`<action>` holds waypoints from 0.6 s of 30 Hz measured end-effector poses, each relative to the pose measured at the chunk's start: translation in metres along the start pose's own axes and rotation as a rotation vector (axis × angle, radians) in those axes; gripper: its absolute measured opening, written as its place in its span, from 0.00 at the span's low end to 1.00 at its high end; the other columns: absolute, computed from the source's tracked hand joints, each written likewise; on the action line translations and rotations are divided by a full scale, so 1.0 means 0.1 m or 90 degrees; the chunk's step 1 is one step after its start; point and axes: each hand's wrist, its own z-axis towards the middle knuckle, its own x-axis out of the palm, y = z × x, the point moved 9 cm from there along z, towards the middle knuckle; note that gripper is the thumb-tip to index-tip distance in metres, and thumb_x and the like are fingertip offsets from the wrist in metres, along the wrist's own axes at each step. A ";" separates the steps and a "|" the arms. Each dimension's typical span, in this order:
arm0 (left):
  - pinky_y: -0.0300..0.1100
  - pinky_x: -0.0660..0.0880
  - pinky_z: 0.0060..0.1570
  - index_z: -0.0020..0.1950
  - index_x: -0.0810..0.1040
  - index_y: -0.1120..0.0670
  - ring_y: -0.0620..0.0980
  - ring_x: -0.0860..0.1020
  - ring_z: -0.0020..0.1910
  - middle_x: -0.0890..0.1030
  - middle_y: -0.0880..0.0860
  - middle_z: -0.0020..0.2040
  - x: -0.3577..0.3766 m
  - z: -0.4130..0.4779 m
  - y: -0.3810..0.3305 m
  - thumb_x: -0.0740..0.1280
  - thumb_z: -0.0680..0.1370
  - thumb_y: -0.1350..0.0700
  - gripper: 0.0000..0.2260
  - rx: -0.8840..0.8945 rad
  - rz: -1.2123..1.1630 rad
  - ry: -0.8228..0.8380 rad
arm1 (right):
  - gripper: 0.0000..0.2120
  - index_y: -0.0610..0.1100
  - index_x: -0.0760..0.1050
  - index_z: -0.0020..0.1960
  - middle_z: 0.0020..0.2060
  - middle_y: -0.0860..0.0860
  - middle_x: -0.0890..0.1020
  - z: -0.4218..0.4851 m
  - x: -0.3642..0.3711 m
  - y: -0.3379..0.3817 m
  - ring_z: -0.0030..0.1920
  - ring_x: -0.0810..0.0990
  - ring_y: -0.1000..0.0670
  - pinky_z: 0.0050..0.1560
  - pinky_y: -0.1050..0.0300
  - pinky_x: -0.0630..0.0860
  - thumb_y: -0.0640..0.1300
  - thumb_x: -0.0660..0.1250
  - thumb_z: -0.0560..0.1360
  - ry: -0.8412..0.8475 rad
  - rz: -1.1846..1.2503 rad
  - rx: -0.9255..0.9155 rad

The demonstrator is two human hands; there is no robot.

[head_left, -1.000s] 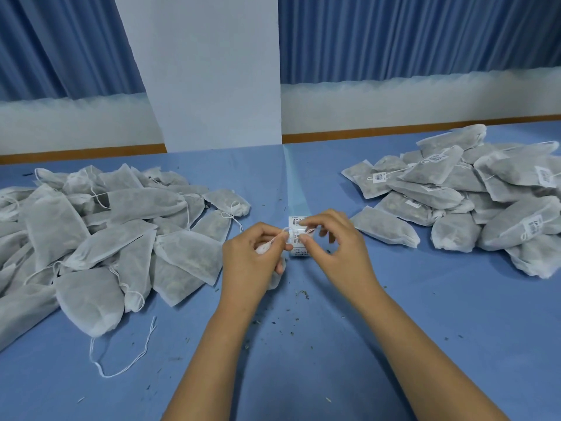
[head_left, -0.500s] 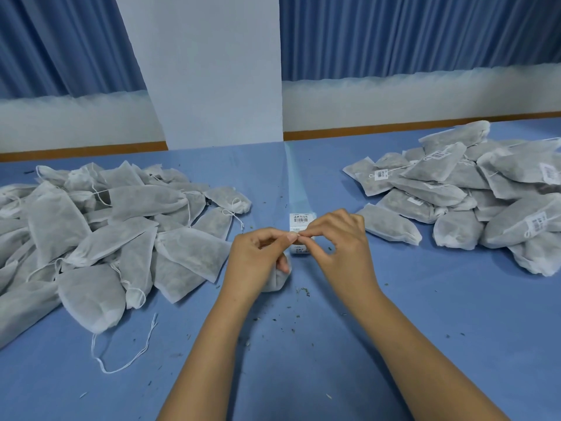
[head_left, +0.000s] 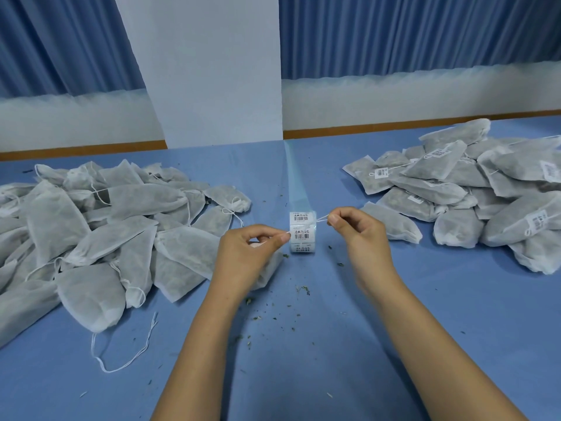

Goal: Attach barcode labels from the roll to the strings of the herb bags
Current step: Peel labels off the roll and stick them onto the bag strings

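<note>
Left hand (head_left: 252, 253) and right hand (head_left: 361, 235) fingers pinched one thin white string (head_left: 321, 219) taut before one barcode label roll (head_left: 302, 232); pale herb bags formed a nine-o'clock heap (head_left: 121, 232) and a two-o'clock heap (head_left: 455, 189).

Blue table (head_left: 455, 299) — herb crumbs (head_left: 303, 289) scattered, curtains (head_left: 409, 34) behind.

We find the scene bright and evenly lit, with soft light from overhead and no hard glare. On the blue cloth-covered counter (head_left: 303, 375), nearer us than the left grip (head_left: 252, 253) and right grip (head_left: 358, 235), the forearms throw broad shadows with blurred edges. A pale sheen streak (head_left: 296, 177) runs away from the grips toward the wide white pillar (head_left: 209, 71), which leans from wide-angle distortion; the orange-brown wall strip (head_left: 394, 127) bows likewise. Detail is slightly soft: the thin white string (head_left: 321, 219) between the grips nearly vanishes, and the heaped white mesh bags (head_left: 91, 238) left of them lose texture.
</note>
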 end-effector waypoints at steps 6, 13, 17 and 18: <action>0.30 0.73 0.43 0.43 0.85 0.53 0.38 0.79 0.39 0.84 0.45 0.41 -0.21 0.03 0.06 0.73 0.74 0.60 0.03 0.015 0.041 -0.136 | 0.08 0.45 0.78 0.41 0.32 0.58 0.80 -0.03 0.05 -0.05 0.37 0.76 0.63 0.41 0.74 0.69 0.38 0.64 0.78 0.030 0.084 0.033; 0.28 0.70 0.42 0.46 0.79 0.53 0.44 0.77 0.42 0.82 0.47 0.42 -0.31 0.04 0.10 0.67 0.79 0.55 0.04 0.011 0.047 -0.197 | 0.05 0.42 0.76 0.44 0.41 0.50 0.85 -0.15 0.28 0.11 0.46 0.82 0.53 0.50 0.65 0.74 0.37 0.63 0.78 0.108 0.170 -0.019; 0.45 0.75 0.56 0.51 0.76 0.57 0.49 0.82 0.51 0.84 0.55 0.49 -0.22 0.02 0.12 0.57 0.84 0.57 0.10 -0.011 -0.171 -0.163 | 0.07 0.42 0.76 0.42 0.39 0.51 0.85 -0.28 0.51 0.16 0.45 0.82 0.54 0.50 0.66 0.74 0.34 0.65 0.77 0.187 0.085 -0.075; 0.50 0.76 0.57 0.52 0.75 0.57 0.52 0.83 0.53 0.84 0.58 0.51 -0.20 0.02 0.14 0.55 0.84 0.57 0.10 -0.027 -0.239 -0.154 | 0.07 0.42 0.76 0.41 0.40 0.51 0.84 -0.30 0.54 0.15 0.45 0.82 0.53 0.51 0.64 0.74 0.33 0.65 0.76 0.193 0.058 -0.082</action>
